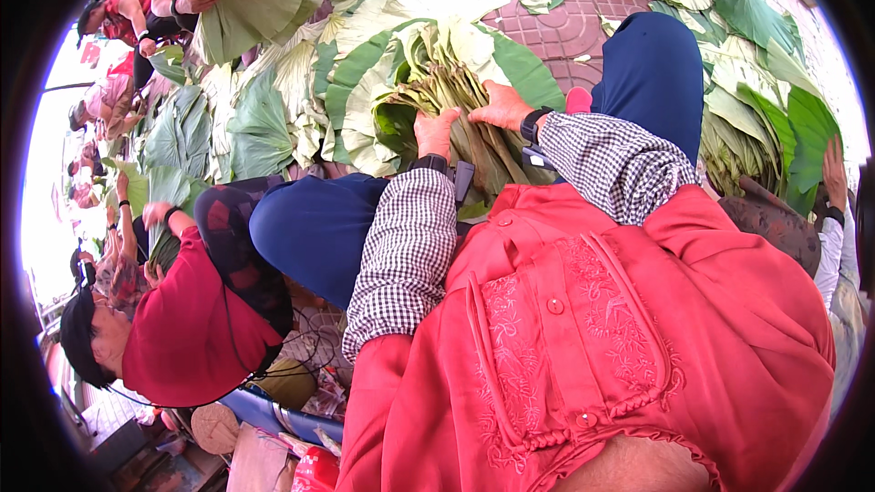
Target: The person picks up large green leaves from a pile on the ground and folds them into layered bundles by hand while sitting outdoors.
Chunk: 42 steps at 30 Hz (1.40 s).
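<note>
A thick bundle of folded lotus leaves (489, 150), pale green to brown along its gathered folds, stands between my knees. My left hand (435, 133) grips its left side, thumb towards me and the other fingers mostly hidden. On the right side, my right hand (504, 107) holds the folds with its fingers pointing left. The two hands are a short way apart. Beyond and beneath the bundle, large round lotus leaves (530, 68) are spread out, green outside and paler towards the middle. Dark bands circle both my wrists, below checked sleeve covers.
More lotus leaves (256, 123) lie spread to the left, and a leaf pile (745, 123) sits at right. Co-workers handle leaves: one in red (198, 321) close at left, another with a leaf stack (263, 10) at upper left. Red paving (540, 27) shows ahead.
</note>
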Available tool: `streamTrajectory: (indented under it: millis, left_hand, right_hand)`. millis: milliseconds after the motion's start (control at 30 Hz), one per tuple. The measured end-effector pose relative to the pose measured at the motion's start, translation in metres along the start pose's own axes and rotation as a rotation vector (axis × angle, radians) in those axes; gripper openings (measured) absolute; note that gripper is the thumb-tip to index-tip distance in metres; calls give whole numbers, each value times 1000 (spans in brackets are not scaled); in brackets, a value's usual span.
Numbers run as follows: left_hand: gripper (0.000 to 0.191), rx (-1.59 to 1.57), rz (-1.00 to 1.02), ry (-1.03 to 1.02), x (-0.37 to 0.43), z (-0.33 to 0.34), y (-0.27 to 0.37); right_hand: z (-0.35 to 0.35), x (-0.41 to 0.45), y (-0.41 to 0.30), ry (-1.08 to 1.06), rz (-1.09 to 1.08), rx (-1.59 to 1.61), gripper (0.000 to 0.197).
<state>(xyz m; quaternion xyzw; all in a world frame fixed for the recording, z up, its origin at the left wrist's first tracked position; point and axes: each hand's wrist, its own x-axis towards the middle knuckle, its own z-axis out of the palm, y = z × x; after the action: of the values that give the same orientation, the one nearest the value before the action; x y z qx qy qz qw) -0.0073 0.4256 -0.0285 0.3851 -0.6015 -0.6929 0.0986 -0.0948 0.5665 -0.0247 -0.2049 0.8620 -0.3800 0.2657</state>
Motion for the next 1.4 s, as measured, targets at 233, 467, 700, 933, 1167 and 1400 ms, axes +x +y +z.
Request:
streamTrajectory:
  millis: [233,467,700,933,1167,1400]
  left_hand:
    - [54,-100,17,-15,5,-5,-7]
    - [51,-201,63,-17,7,-9,-10]
    - [53,-183,-6,-44,1,-1,-3]
    - [52,-153,-54,-60,-2,-1,3]
    - [47,-264,-58,-55,6,-6,-4]
    - [42,-295,-118,-43,13,-16,-8]
  right_hand:
    - [5,12,11,182,128,25,39]
    - [2,15,18,276,225,229,34]
    - [5,1,2,84,30,131,63]
    - [2,-5,-6,-47,85,73,72]
    - [4,7,6,-55,98,169,48]
    - [2,16,15,250,151,111,34]
